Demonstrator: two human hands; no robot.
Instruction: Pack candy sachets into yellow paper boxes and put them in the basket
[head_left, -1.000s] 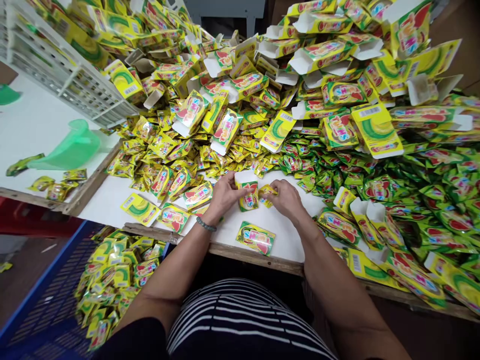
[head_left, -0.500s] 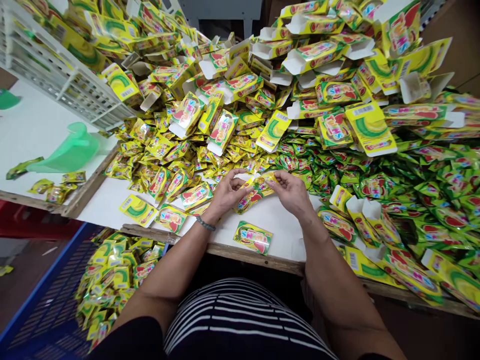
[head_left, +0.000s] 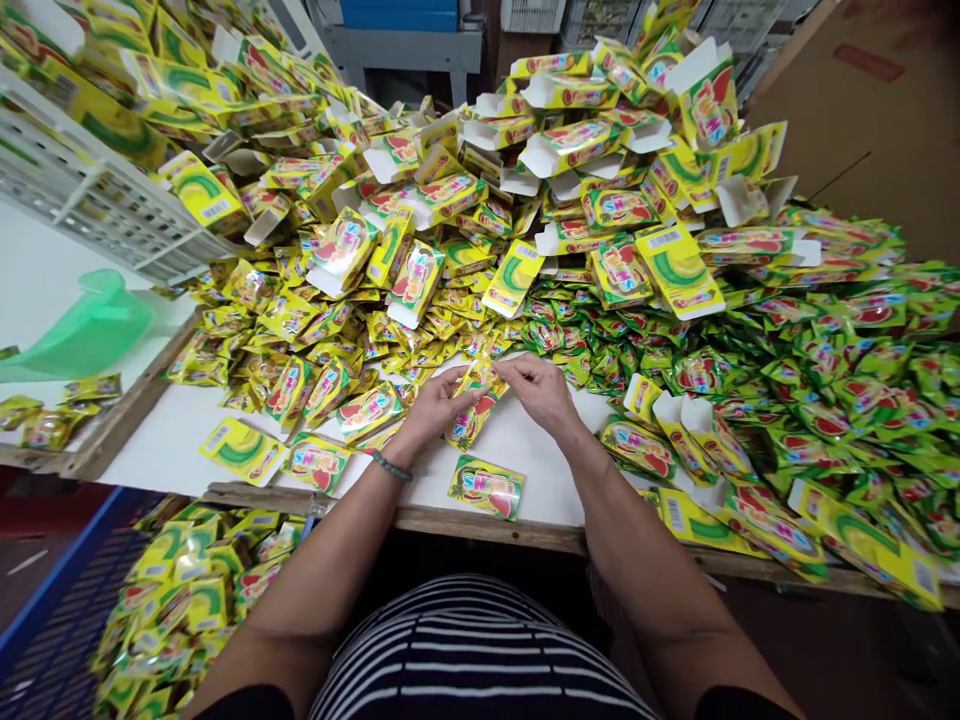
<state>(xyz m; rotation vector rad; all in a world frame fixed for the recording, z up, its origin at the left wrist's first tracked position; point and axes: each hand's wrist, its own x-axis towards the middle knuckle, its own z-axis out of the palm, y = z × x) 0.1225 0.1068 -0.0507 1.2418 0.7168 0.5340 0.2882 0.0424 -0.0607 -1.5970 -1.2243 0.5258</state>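
Note:
A small yellow and green printed candy box [head_left: 469, 418] is tilted in my left hand [head_left: 433, 408], whose thumb and fingers close around its side. My right hand [head_left: 541, 392] is pinched at the box's upper end. A shiny yellow piece [head_left: 481, 376] shows between the hands there; whether it is a candy packet or a flap I cannot tell. Another candy box [head_left: 487, 487] lies flat on the white tabletop [head_left: 529, 435], just below my hands. Beyond them spread yellow candy packets [head_left: 300, 312] and green candy packets [head_left: 637, 335].
Open-ended boxes [head_left: 570, 145] are heaped at the back. Several boxes lie at left and right [head_left: 701, 440] near the wooden edge [head_left: 480, 528]. A green scoop [head_left: 90, 325] and a white crate [head_left: 112, 205] stand left. Below is a blue crate [head_left: 52, 610] with filled-looking boxes.
The view has shifted, so the table sits further left and lower. The right hand has come closer to the left, and the box is now more upright between them.

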